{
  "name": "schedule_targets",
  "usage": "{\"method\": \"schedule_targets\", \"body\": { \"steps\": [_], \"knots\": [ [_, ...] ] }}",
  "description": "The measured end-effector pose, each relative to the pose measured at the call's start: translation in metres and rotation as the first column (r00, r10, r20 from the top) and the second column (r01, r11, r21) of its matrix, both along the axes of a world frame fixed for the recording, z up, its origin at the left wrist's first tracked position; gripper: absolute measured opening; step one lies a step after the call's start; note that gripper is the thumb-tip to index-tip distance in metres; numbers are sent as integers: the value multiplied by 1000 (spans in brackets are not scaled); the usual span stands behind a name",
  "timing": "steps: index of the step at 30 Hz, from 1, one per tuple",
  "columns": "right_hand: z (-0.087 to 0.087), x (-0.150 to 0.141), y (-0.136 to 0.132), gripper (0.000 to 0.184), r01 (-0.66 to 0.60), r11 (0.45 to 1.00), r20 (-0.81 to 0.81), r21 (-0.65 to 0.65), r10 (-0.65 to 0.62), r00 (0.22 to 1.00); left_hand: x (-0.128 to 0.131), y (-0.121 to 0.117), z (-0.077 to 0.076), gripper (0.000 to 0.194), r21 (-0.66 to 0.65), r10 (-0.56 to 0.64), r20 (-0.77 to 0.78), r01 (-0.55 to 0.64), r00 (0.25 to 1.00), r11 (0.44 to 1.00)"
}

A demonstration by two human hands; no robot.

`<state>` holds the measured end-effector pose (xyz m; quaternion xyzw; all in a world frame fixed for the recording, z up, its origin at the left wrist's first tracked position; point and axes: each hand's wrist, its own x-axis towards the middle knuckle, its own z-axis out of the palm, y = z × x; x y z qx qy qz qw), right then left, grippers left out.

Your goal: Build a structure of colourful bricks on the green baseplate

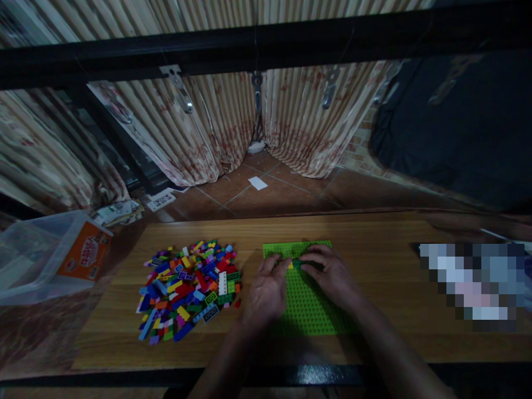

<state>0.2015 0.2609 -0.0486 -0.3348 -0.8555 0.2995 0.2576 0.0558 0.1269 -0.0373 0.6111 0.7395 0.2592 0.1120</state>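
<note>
A bright green studded baseplate lies flat on the wooden table. My left hand rests on the plate's left edge, its fingers curled down near a small yellow brick. My right hand lies on the plate's upper part, fingers pressed onto a dark green brick that sits on the studs beside the yellow one. To the left a heap of loose coloured bricks is spread on the table, a short way from my left hand.
A clear plastic box with an orange label stands off the table's left end. A blurred patch covers something on the table's right side. Tiled floor, striped curtains and a black bar lie beyond the far edge.
</note>
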Motion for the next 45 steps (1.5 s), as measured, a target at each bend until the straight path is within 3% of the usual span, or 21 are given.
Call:
{"method": "schedule_targets", "body": {
  "steps": [8, 29, 38, 45],
  "knots": [
    [0, -2, 1, 13, 21, 1000, 3, -8, -21, 1000, 6, 0, -5, 49, -29, -73, -158, 69, 985, 997],
    [-4, -2, -1, 13, -1, 996, 39, 92, -2, 999, 27, 4, 9, 54, -169, 12, -249, -55, 968, 984],
    [-17, -1, -3, 15, 49, 993, -21, 105, -47, 999, 37, 4, -1, 52, -133, 47, -343, -98, 938, 986],
    [-17, 5, 3, 24, 1, 998, -17, 70, 1, 1000, 36, -2, -11, 53, -29, 86, -246, -97, 965, 995]
  ]
}}
